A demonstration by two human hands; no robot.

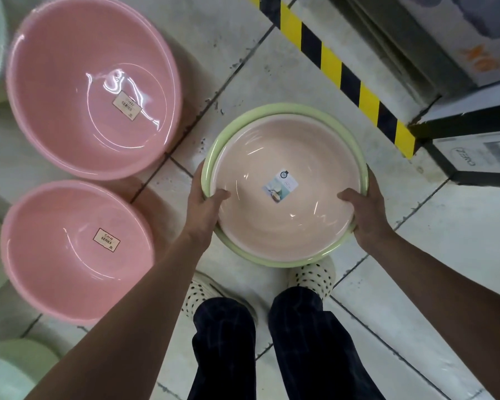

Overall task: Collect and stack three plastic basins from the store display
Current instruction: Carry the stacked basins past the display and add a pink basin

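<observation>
A pale peach basin (286,215) with a small label inside is nested in a light green basin (214,148), whose rim shows around it. I hold this stack in front of me above the tiled floor. My left hand (204,210) grips the left rim with the thumb inside the peach basin. My right hand (364,210) grips the right rim the same way. A large pink basin (70,116) lies on the display at the upper left, and a smaller pink basin (55,269) sits below it, each with a label inside.
Pale green basins (9,373) peek in at the left edge. A yellow and black hazard stripe (341,73) runs diagonally beside a metal shelf base (410,41) and boxes (479,157) at the upper right. My shoes (312,277) and dark trousers stand on the white tiles below the stack.
</observation>
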